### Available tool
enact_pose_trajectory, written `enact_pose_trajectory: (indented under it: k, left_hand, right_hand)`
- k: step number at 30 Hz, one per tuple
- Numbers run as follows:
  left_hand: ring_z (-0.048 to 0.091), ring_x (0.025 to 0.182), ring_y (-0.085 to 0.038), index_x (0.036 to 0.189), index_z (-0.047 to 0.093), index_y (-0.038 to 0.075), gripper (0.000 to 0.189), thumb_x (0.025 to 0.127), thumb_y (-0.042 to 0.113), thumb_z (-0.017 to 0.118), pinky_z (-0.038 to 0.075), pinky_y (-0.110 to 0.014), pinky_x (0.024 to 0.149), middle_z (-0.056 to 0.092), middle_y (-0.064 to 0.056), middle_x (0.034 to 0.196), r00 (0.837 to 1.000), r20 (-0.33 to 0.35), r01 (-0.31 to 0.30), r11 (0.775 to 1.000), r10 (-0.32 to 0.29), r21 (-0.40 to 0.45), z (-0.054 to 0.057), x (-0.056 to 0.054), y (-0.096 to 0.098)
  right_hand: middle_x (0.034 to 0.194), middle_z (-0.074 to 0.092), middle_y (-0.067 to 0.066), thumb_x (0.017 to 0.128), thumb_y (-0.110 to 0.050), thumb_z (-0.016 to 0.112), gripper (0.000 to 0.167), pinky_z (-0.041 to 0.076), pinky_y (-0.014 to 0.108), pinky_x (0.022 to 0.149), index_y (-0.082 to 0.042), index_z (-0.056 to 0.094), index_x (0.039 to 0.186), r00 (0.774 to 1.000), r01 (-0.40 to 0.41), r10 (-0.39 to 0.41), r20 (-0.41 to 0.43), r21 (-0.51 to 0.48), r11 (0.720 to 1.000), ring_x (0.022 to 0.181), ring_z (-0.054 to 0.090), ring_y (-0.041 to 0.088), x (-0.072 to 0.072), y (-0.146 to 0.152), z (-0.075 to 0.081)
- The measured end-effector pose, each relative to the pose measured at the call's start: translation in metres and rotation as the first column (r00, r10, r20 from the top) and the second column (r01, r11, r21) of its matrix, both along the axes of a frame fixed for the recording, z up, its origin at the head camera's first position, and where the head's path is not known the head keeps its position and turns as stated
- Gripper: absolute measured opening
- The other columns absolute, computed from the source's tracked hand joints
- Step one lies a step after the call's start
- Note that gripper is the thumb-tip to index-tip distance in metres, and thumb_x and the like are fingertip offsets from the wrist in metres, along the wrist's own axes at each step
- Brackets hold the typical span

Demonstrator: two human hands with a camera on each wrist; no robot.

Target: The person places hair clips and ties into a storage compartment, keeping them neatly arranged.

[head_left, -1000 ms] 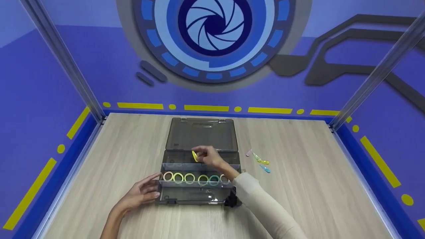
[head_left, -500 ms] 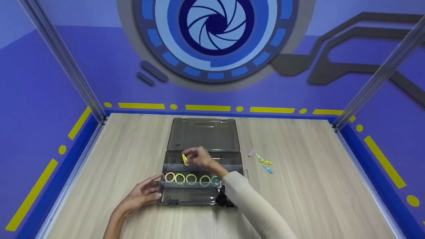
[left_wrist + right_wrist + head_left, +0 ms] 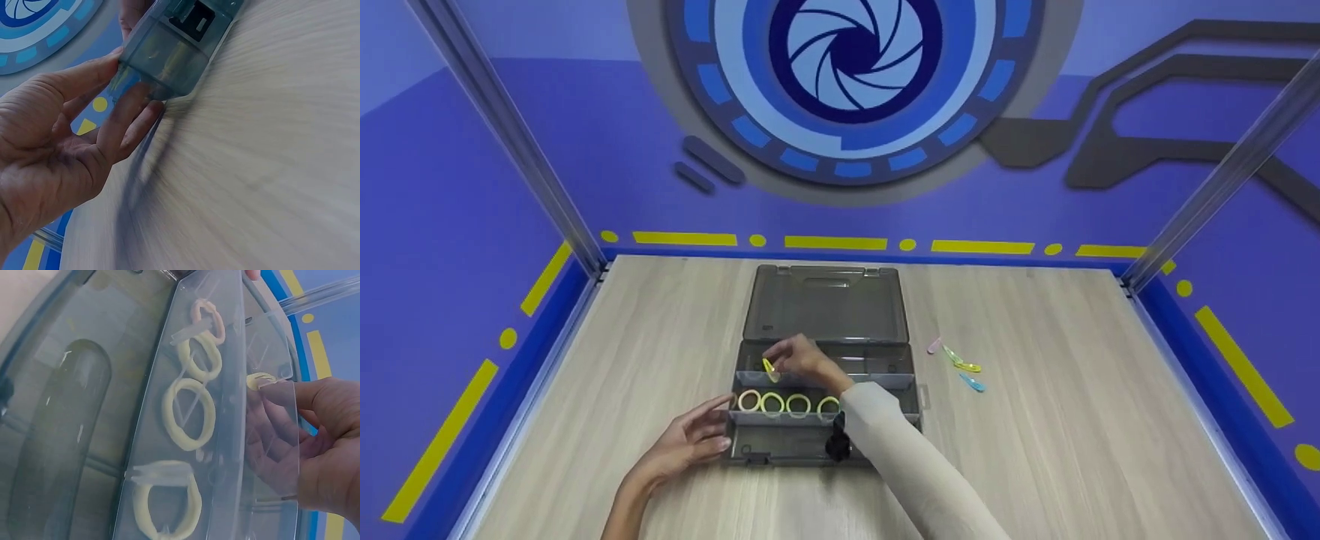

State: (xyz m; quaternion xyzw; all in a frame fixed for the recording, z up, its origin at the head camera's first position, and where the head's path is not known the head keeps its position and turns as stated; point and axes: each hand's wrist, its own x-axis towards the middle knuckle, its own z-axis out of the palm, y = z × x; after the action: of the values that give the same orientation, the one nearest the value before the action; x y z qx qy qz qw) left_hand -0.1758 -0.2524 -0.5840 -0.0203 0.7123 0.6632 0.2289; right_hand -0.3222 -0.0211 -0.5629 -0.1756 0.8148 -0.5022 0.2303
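My right hand (image 3: 806, 358) pinches a yellow snap hair clip (image 3: 770, 370) over the back compartment of a smoky see-through storage box (image 3: 791, 444), its lid (image 3: 826, 306) laid back. The right wrist view shows that clip (image 3: 256, 381) between thumb and finger, beyond a clear divider (image 3: 242, 410). In the middle compartment several pale hair ties stand in a row, a yellow one (image 3: 210, 417) and a pink one (image 3: 220, 329) among them. My left hand (image 3: 681, 448) touches the box's left side with loosely extended fingers; its fingertips (image 3: 115, 64) meet the box corner in the left wrist view.
On the table right of the box lie a pink hair clip (image 3: 934, 345), a green one (image 3: 951, 354), a yellow one (image 3: 971, 368) and a blue one (image 3: 972, 382). Blue printed walls and metal posts bound the table. A black wrist camera (image 3: 838, 444) hangs under the right sleeve.
My right hand has moved left with the yellow hair clip and come slightly lower over the back compartment. My left hand stays at the box's side.
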Motion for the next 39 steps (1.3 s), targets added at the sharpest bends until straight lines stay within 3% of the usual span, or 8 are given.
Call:
enact_pose_trajectory:
  k: [5,11,22,27,32,35,39]
  left_hand:
    - [0.056,0.129,-0.025,0.160,0.031,0.010,0.076,0.096,0.016,0.072,0.057,-0.038,0.099,0.039,-0.028,0.152,1.000,-0.019,0.005,1.000,-0.005,0.015,-0.002,-0.001,-0.001]
    - [0.057,0.130,-0.025,0.160,0.032,0.009,0.077,0.095,0.014,0.073,0.057,-0.034,0.096,0.040,-0.029,0.153,1.000,-0.028,0.009,0.999,-0.008,0.036,-0.004,0.000,-0.001]
    - [0.057,0.128,-0.025,0.159,0.033,0.006,0.078,0.093,0.011,0.074,0.058,-0.033,0.095,0.042,-0.029,0.149,0.998,-0.058,0.002,1.000,-0.001,0.021,-0.007,0.000,0.000]
    - [0.056,0.129,-0.025,0.159,0.033,0.007,0.076,0.095,0.012,0.073,0.057,-0.033,0.097,0.040,-0.029,0.151,0.998,-0.069,0.009,1.000,-0.008,0.017,-0.004,-0.002,-0.002]
    - [0.057,0.127,-0.023,0.160,0.031,0.007,0.077,0.095,0.013,0.073,0.057,-0.034,0.096,0.040,-0.029,0.151,0.999,-0.048,0.007,1.000,-0.006,0.015,-0.004,0.001,-0.004]
    - [0.057,0.125,-0.022,0.160,0.030,0.007,0.077,0.096,0.014,0.072,0.057,-0.034,0.095,0.040,-0.028,0.151,0.999,-0.038,0.003,1.000,-0.003,0.015,-0.004,0.003,-0.003]
    - [0.058,0.125,-0.022,0.160,0.030,0.009,0.077,0.096,0.016,0.072,0.057,-0.035,0.094,0.041,-0.026,0.150,0.999,-0.034,-0.005,1.000,0.005,0.015,-0.005,0.001,0.000]
  right_hand:
    - [0.105,0.076,0.025,0.083,0.016,0.063,0.030,0.039,0.014,0.059,0.009,0.075,0.110,0.997,-0.024,0.030,-0.071,0.081,0.996,0.068,0.052,0.009,0.001,-0.007,0.001]
    - [0.102,0.078,0.016,0.077,0.012,0.068,0.029,0.037,0.017,0.063,0.004,0.079,0.102,0.982,0.037,-0.004,-0.189,0.173,0.984,0.067,0.045,0.010,0.004,-0.012,-0.005]
    - [0.099,0.079,0.014,0.078,0.006,0.071,0.025,0.050,0.022,0.068,0.000,0.081,0.100,0.977,0.093,-0.052,-0.209,0.192,0.977,0.068,0.049,0.008,0.007,-0.007,-0.003]
    - [0.097,0.079,0.016,0.081,0.007,0.072,0.021,0.047,0.018,0.065,0.003,0.080,0.100,0.978,0.092,-0.057,-0.202,0.164,0.982,0.067,0.052,0.008,0.004,0.002,0.003]
    - [0.094,0.079,0.019,0.085,0.008,0.066,0.022,0.051,0.015,0.060,0.007,0.077,0.105,0.989,0.029,-0.014,-0.149,0.096,0.995,0.076,0.075,0.024,0.006,0.015,0.010]
    - [0.097,0.078,0.021,0.088,0.008,0.065,0.023,0.062,0.027,0.069,0.008,0.075,0.109,0.995,0.008,-0.003,-0.100,0.045,0.999,0.091,0.076,0.036,0.008,0.026,0.016]
    - [0.103,0.076,0.025,0.093,0.007,0.063,0.025,0.063,0.045,0.084,0.009,0.071,0.116,1.000,0.002,-0.002,-0.004,-0.034,0.999,0.096,0.075,0.037,0.009,0.045,0.024]
